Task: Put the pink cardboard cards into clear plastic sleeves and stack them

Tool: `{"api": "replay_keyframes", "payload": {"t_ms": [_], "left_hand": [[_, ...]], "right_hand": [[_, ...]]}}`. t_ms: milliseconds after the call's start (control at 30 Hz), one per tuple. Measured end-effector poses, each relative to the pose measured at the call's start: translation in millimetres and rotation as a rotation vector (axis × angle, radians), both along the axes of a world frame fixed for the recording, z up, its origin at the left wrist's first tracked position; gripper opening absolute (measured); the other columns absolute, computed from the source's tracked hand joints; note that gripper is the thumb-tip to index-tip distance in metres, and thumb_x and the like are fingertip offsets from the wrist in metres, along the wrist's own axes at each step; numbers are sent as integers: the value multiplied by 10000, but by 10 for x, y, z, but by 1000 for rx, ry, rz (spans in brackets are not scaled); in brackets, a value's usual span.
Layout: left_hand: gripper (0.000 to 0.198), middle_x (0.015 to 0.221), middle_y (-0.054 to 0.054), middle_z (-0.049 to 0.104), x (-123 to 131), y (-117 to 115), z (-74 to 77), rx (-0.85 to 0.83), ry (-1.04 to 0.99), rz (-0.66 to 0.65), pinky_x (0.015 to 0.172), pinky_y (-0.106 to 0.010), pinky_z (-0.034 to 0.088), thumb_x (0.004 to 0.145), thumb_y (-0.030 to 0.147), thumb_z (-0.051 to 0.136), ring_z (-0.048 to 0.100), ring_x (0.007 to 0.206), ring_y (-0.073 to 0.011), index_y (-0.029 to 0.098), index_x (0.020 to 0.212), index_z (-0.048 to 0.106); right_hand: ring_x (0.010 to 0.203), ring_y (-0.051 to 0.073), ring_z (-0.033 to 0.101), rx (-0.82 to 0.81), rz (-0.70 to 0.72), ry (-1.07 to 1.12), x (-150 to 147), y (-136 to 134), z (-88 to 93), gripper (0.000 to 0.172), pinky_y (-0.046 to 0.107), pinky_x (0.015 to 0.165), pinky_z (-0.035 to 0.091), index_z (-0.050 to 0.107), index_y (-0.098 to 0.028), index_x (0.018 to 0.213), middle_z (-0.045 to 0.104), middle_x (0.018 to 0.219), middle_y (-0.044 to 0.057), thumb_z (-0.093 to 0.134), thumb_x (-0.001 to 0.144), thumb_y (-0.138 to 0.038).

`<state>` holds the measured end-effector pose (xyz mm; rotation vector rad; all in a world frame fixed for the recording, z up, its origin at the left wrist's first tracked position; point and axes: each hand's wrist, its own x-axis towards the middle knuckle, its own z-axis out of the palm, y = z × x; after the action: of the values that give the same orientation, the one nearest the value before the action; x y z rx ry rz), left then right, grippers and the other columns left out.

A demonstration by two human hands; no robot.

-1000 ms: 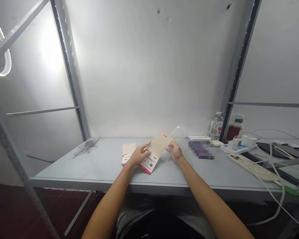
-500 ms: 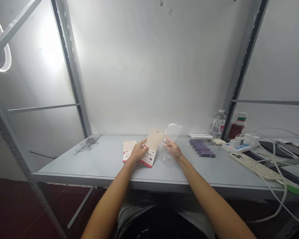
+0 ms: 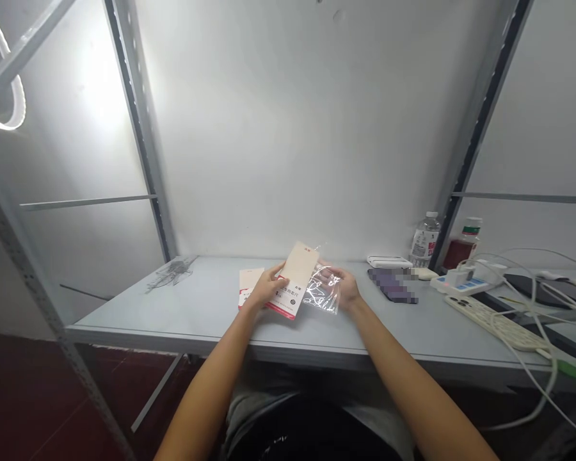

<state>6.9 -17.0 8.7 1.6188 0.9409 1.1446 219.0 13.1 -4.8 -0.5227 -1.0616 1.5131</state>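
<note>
Illumination: moderate, cool white. Source: a curved light strip at upper left, which burns a glare patch onto the wall. The clear bag at the centre of the surface shows specular glints. The floor beneath is dark. Wide-angle distortion bows the rack uprights at both edges. Fine print is soft.
</note>
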Motion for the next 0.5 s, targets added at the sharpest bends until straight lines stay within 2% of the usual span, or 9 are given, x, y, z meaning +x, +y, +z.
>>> {"api": "replay_keyframes", "payload": {"t_ms": [200, 300, 500], "left_hand": [[687, 762, -49, 662, 0, -61, 40, -73, 9, -66, 496, -233, 445, 702, 262, 600, 602, 570, -145, 197, 1334, 339], [682, 758, -56, 663, 7, -50, 24, -87, 57, -106, 492, -239, 448, 697, 272, 609, 611, 579, -159, 183, 1324, 358], [686, 681, -26, 630, -7, 62, -46, 46, 18, 152, 490, -244, 457, 730, 347, 581, 586, 545, -140, 183, 1340, 312]], "right_hand": [[937, 240, 606, -11, 3, -10, 8, -39, 43, 286, 426, 821, 481, 558, -204, 992, 659, 960, 81, 378, 816, -341], [921, 236, 615, -23, 91, -63, 2, -44, 31, 313, 428, 846, 460, 566, -199, 992, 667, 942, 92, 355, 843, -375], [854, 245, 642, -122, 244, -195, -13, -111, 45, 369, 436, 862, 438, 570, -122, 1012, 664, 939, 156, 356, 864, -384]]}}
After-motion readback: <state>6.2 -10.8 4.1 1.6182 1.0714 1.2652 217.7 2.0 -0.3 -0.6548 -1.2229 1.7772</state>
